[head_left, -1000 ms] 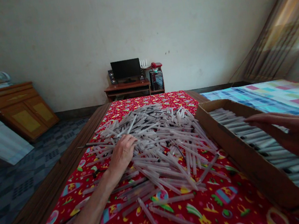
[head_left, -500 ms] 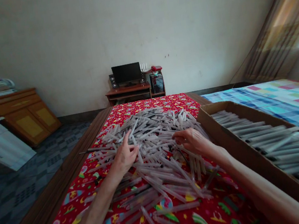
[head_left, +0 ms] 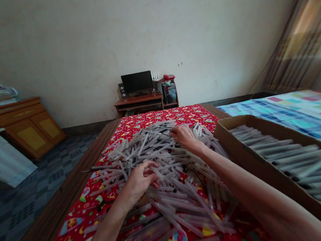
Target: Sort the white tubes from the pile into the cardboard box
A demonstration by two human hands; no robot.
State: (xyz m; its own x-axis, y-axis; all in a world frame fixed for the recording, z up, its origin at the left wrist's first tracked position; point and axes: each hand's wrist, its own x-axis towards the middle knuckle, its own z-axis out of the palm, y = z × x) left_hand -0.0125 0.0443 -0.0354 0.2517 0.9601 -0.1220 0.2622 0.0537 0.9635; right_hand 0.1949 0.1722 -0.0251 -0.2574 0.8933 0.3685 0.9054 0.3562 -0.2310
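A wide heap of translucent plastic tubes (head_left: 134,146) lies on a red patterned cloth (head_left: 186,112). My left hand (head_left: 142,179) is over the near-left part of the heap, its fingers curled round a translucent plastic tube (head_left: 158,173). Farther off, my right hand (head_left: 184,136) bends down at the back of the heap. Its fingertips are pinched together at the end of a thin black rod (head_left: 166,134). The far ends of both held pieces are lost among the other tubes.
On the right stands an open cardboard box (head_left: 240,161) filled with rows of dark-ended tubes (head_left: 311,158). Beyond it is a bed with a checked cover (head_left: 267,110). A desk with a monitor (head_left: 137,82) stands by the wall; cabinets (head_left: 30,128) are at left.
My right hand has moved away from me and leftward to the back of the heap. My left hand has come lower and nearer, its pointing index finger now curled in.
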